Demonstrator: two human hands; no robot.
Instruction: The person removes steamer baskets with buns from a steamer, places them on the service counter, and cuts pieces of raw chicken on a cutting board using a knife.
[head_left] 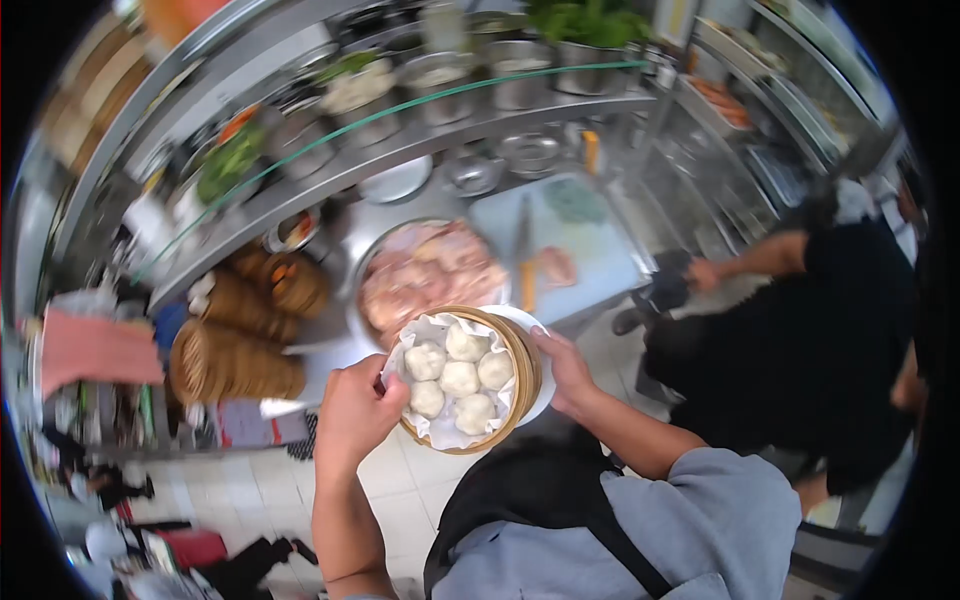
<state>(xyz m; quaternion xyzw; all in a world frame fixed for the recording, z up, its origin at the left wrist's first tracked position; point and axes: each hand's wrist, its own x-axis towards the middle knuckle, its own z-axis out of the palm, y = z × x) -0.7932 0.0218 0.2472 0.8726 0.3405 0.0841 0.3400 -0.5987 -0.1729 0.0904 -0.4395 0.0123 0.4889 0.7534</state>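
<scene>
Bamboo steamer [533,385], round and open, held in front of the dark apron [530,485], nearer the body than the round pan of raw meat [425,270]. Six pale buns [459,378] sit inside on a crinkled white paper liner [448,436], probably there to keep dough off the slats. Small gaps between most buns; likely room for swelling. White plate [547,395] shows past the steamer's right side, apparently under it as a base, perhaps a cleaner, firmer edge to carry by

Left hand [350,410]: clamped on the steamer's left edge, thumb bent over the rim by the liner, fingers curled outside and partly hidden. Forearm comes up almost straight, wrist slightly flexed. Right hand [567,375]: closed on the plate's outer edge, digits pressed to the rim; what lies underneath cannot be told. Elbow bent, forearm slanting inward from the grey sleeve [710,495]. Opposed holds seem chosen to balance the load, buns facing up

Beyond, knife [525,235] lies on the cutting board [600,260]; stacked steamers [225,360] stand left. Co-worker in dark clothes [790,330] to the right, well apart from the buns
</scene>
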